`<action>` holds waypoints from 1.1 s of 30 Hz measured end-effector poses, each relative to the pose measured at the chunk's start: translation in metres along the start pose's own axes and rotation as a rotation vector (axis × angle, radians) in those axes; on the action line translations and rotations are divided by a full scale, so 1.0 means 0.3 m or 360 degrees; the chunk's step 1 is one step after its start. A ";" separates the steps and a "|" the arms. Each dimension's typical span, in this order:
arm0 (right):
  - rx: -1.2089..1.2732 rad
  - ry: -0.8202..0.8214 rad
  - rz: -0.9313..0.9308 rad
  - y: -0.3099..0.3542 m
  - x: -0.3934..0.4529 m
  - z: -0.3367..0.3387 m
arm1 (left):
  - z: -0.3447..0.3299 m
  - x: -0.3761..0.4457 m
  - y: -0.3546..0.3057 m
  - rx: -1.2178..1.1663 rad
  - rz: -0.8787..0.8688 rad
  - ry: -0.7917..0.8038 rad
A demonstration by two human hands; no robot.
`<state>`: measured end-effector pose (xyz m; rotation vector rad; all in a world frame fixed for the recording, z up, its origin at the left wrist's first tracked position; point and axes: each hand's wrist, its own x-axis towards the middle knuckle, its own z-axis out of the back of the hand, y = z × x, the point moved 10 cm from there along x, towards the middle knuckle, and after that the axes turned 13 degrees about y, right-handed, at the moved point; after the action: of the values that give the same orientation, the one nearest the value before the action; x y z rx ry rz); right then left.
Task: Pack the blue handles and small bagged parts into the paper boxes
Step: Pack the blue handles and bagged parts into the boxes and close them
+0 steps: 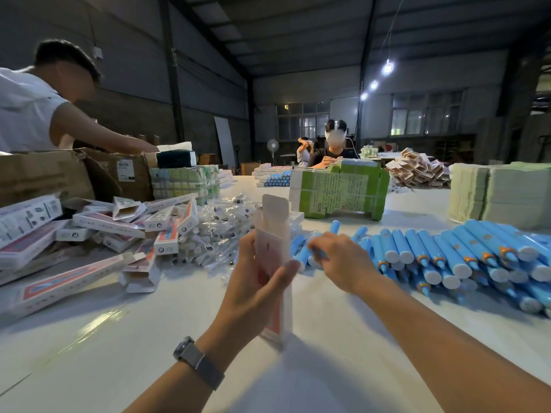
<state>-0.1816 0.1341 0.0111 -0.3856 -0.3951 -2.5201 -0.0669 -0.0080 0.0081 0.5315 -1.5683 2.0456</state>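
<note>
My left hand (256,281) grips a long white and red paper box (272,234), held upright with its top flap open and its lower end near the table. My right hand (340,260) reaches over the near end of the pile of blue handles (453,257), its fingers curled round one blue handle (310,254). A heap of small bagged parts (217,234) in clear plastic lies left of the box. Filled and open paper boxes (104,225) are piled at the left.
A white table (179,338) carries everything. A green printed carton stack (340,189) stands behind my hands, pale flat stacks (501,192) at the right, brown cartons (44,171) at the left. One person leans in at the left; others sit at the far end.
</note>
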 end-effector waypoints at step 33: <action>0.0586 -0.0473 0.0602 0.402 -0.072 0.276 | 0.246 -0.012 0.003 0.0639 0.0004 -0.0689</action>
<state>-0.0808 0.0770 0.1029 -0.6239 -0.8040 -1.9749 -0.0644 -0.0799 0.0244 1.1871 -1.3674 2.3720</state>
